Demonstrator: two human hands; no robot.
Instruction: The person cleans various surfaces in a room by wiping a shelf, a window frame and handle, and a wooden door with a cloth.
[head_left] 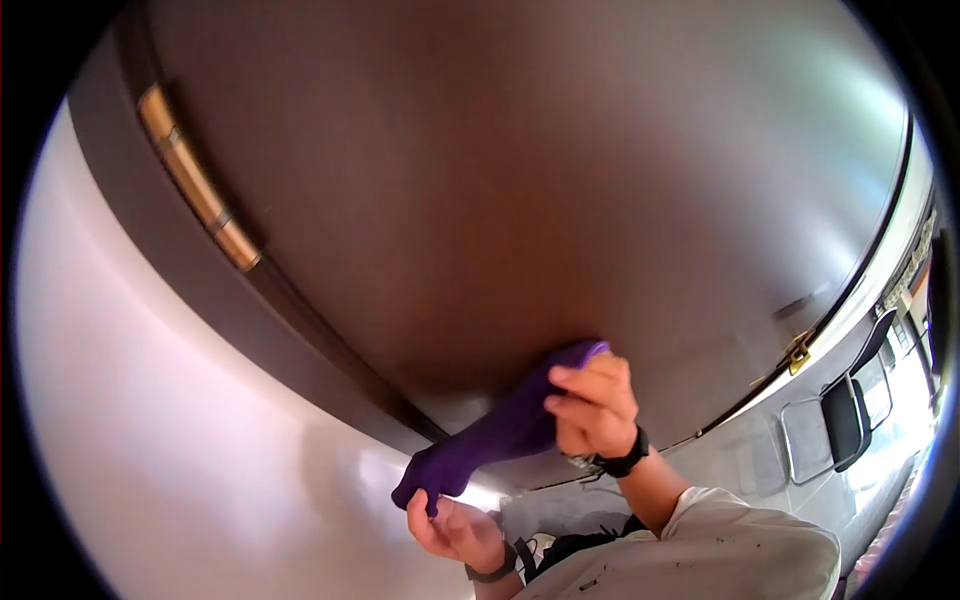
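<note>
A long purple sock (505, 430) is stretched slantwise between my two hands, in front of the dark brown door. My right hand (597, 405) grips its upper right end, fingers curled into the fabric near the lighter purple edge. At the lower left end, my left hand (455, 530) pinches the cloth between thumb and fingers. Dark bands circle both wrists, and the one on the right looks like a watch (625, 455). Part of the sock behind my right fingers is hidden.
The brown door (520, 200) fills most of the view, with a brass hinge (200, 180) at left and a brass latch (797, 355) at its right edge. A white wall (200, 430) stands at left. A black chair (845, 425) is at right on grey floor tiles.
</note>
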